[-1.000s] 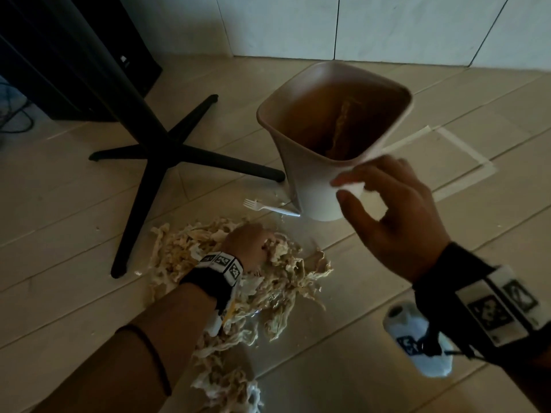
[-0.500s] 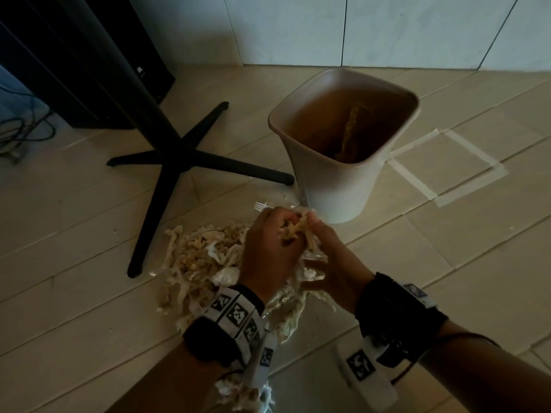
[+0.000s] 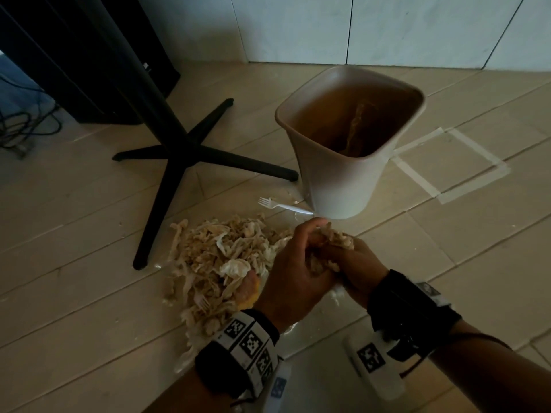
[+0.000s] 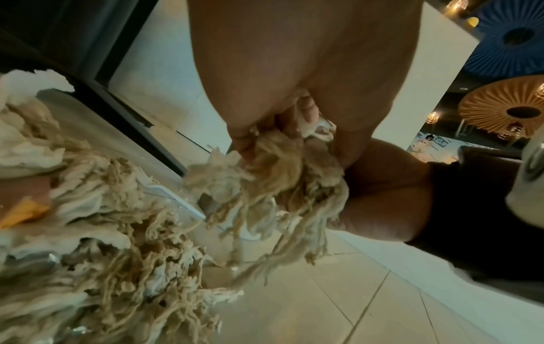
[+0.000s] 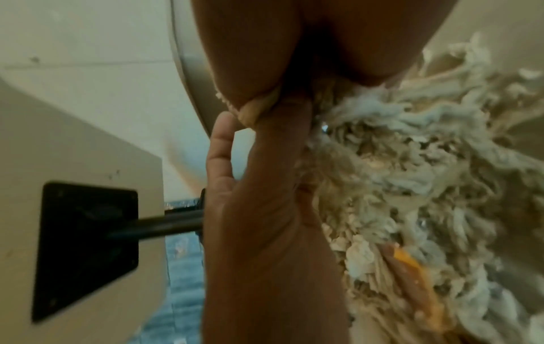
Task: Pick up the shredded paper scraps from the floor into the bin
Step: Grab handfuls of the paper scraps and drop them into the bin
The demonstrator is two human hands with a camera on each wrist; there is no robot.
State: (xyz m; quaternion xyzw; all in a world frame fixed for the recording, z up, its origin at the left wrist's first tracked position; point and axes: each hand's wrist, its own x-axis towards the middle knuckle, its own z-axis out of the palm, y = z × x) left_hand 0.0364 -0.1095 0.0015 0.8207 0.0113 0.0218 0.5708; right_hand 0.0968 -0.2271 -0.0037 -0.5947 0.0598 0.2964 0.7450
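A heap of beige shredded paper scraps [image 3: 217, 263] lies on the tiled floor, left of my hands. My left hand [image 3: 298, 269] and right hand [image 3: 354, 263] are pressed together and grip one clump of scraps [image 3: 335, 238] between them, just above the heap's right edge. In the left wrist view the held clump [image 4: 273, 177] hangs in strands from the curled fingers. The right wrist view shows the clump [image 5: 397, 163] against the palm. The beige bin [image 3: 343, 180] stands upright beyond my hands, with some scraps inside [image 3: 356, 126].
A white plastic fork [image 3: 280, 205] lies on the floor between the heap and the bin. A black four-legged table base [image 3: 185, 156] stands to the left. An orange item [image 3: 250, 290] sits under the heap. A tape square [image 3: 447, 165] marks the floor on the right.
My right hand came down from the bin's rim and joined the left hand at the heap. Both hands closed round a clump and lifted it slightly.
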